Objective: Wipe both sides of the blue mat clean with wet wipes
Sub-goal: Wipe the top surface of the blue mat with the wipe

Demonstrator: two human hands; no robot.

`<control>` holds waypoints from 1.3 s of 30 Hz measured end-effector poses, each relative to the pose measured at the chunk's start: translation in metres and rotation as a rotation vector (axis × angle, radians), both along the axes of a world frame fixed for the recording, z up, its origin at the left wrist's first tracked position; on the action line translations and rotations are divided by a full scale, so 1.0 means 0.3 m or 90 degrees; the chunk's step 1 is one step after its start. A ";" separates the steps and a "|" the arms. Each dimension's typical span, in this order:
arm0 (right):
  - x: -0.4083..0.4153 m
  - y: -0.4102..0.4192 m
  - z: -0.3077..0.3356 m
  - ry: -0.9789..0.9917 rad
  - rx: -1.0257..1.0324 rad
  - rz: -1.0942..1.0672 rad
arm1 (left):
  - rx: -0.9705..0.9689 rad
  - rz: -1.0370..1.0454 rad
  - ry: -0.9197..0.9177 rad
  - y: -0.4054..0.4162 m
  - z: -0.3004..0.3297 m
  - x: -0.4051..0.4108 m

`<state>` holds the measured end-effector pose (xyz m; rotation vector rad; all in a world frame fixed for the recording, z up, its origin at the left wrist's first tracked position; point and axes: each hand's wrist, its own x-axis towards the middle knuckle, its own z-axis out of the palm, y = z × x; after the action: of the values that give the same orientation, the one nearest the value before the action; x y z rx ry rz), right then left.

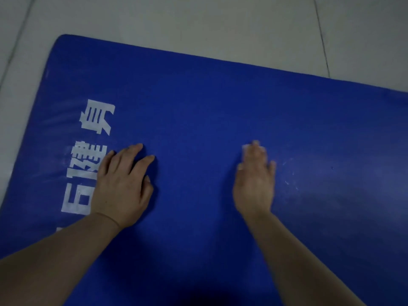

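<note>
**Two hands flat on the blue mat**

Two hands press on the blue mat [198,102], which lies on the pale tiled floor [198,21] with its far left corner in view. The left hand [123,184] rests palm down near the mat's left edge, fingers spread and nearly straight, partly over the white printed characters [88,155]. The right hand [256,180], blurred, lies flat near the middle, its straight fingers pressing a white wet wipe [248,147] against the surface. Faint whitish scuffs mark the mat to the right.
</note>
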<state>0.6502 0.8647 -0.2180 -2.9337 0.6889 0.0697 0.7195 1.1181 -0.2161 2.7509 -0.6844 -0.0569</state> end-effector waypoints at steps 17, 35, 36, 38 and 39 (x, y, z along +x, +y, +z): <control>0.200 -0.064 0.007 -0.010 0.043 -0.153 | 0.026 0.003 0.010 -0.006 -0.001 0.006; 0.356 -0.005 0.013 -0.003 0.013 0.016 | 0.021 0.001 0.012 -0.007 -0.003 0.012; 0.362 0.054 0.007 0.002 0.013 0.086 | 0.020 0.001 0.015 -0.008 -0.003 0.013; 0.357 0.128 0.017 0.014 0.010 0.160 | 0.020 0.000 0.018 -0.007 0.000 0.015; 0.354 0.126 0.024 0.015 0.006 0.162 | 0.020 0.000 0.017 -0.007 0.000 0.014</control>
<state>0.7565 0.9026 -0.2109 -2.9986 0.3140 0.1305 0.7237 1.1162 -0.2160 2.7744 -0.6824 -0.1045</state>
